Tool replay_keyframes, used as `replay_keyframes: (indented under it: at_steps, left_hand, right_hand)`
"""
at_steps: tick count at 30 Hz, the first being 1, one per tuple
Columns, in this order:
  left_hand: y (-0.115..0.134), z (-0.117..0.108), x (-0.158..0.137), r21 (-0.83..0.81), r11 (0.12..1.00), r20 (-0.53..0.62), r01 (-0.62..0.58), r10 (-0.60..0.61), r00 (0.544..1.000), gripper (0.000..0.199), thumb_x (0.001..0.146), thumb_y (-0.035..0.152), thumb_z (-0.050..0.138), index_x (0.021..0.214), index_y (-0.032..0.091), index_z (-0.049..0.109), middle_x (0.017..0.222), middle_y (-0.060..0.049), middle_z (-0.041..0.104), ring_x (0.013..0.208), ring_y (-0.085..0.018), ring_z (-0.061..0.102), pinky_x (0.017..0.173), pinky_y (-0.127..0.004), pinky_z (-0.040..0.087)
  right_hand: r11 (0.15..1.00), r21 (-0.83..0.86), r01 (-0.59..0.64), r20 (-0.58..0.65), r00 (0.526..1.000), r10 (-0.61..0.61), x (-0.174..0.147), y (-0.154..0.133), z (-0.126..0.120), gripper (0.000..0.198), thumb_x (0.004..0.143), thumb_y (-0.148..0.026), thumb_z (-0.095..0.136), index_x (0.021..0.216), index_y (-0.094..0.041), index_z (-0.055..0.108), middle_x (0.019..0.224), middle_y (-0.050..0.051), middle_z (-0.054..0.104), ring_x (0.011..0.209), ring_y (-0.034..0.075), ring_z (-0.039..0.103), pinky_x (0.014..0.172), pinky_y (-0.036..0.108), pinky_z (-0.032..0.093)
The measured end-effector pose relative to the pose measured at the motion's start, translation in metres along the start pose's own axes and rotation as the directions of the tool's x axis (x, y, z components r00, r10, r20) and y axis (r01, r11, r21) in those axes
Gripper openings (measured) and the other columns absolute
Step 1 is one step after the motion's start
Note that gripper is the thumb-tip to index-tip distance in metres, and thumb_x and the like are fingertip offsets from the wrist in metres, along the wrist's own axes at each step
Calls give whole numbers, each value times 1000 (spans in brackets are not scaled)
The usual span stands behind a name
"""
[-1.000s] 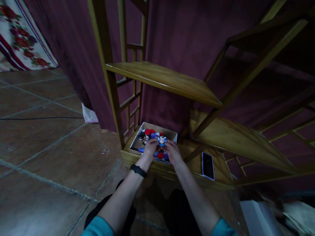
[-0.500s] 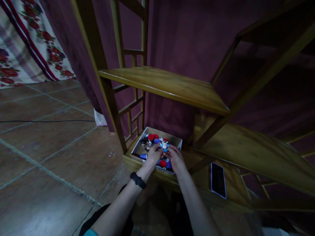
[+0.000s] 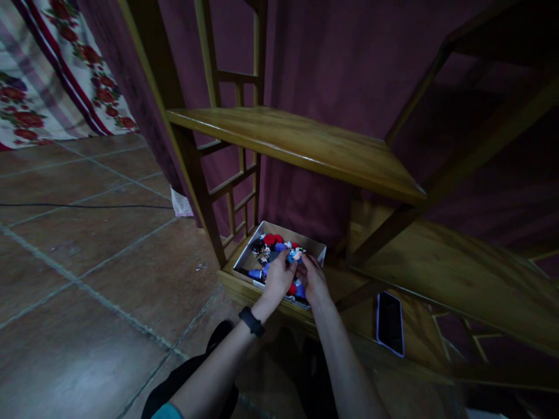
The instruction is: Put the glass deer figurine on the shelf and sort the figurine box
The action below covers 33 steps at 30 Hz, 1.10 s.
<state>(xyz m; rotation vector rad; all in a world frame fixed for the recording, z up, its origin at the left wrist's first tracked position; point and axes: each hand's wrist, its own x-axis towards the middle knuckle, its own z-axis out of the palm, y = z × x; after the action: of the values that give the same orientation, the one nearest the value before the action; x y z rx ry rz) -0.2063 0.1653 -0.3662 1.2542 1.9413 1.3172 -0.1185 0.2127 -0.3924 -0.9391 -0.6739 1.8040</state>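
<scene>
Both hands hold a small blue-and-white toy figure [image 3: 295, 255] over an open cardboard box [image 3: 315, 247]. My left hand [image 3: 278, 276], with a dark band on its wrist, closes on the figure from the left. From the other side my right hand [image 3: 313, 277] grips it with bent fingers. Several small figures lie in the box: red ones [image 3: 271, 239] toward the back, black-and-white ones [image 3: 258, 247] at the left and a blue-purple piece [image 3: 255, 273] near the front left. My hands hide part of the contents.
The box stands on the low wooden shelf [image 3: 236, 280], beside a lattice side frame. A higher wooden shelf board [image 3: 297, 139] juts out above it. A phone [image 3: 390, 323] with a light purple edge lies to the right. A black cable [image 3: 87, 206] crosses the tiled floor.
The figure has been turned between my fingers and now sits tilted, slightly further right. My left hand has shifted a little right with it. The head view has moved slightly.
</scene>
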Motion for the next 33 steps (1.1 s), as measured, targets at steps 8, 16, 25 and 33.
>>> replay_keyframes:
  at_steps: [8, 16, 25, 33]
  left_hand:
    - [2, -7, -7, 501, 836, 117, -224, 191, 975, 40, 86, 26, 43, 125, 15, 38, 105, -11, 60, 93, -20, 59, 78, -28, 45]
    - [5, -1, -13, 705, 603, 182, -372, 353, 918, 51, 85, 16, 39, 134, 8, 27, 119, -19, 51, 100, -23, 54, 83, -33, 43]
    - [14, 8, -23, 706, 514, 280, -487, 429, 859, 50, 84, 11, 34, 134, 12, 33, 136, -18, 40, 106, -24, 51, 81, -35, 45]
    - [15, 3, -25, 692, 497, 308, -524, 454, 836, 46, 85, 11, 34, 132, 11, 36, 130, -17, 46, 106, -23, 52, 84, -35, 42]
  right_hand:
    - [988, 111, -109, 16, 994, 108, 5, -3, 4, 19, 70, -20, 67, 89, -19, 64, 81, -1, 72, 71, 11, 66, 63, 19, 52]
    - [941, 211, -265, 30, 964, 265, -4, -14, 2, 8, 79, -17, 56, 79, -18, 64, 67, -2, 69, 59, 10, 64, 56, 18, 52]
    - [936, 211, -282, 46, 959, 279, -4, -19, -9, 20, 81, -21, 44, 82, -20, 64, 82, 1, 70, 79, 13, 65, 75, 26, 53]
    - [945, 164, -283, 84, 958, 273, -7, -20, -11, 17, 79, -20, 46, 85, -19, 63, 85, 2, 68, 82, 13, 64, 76, 25, 52]
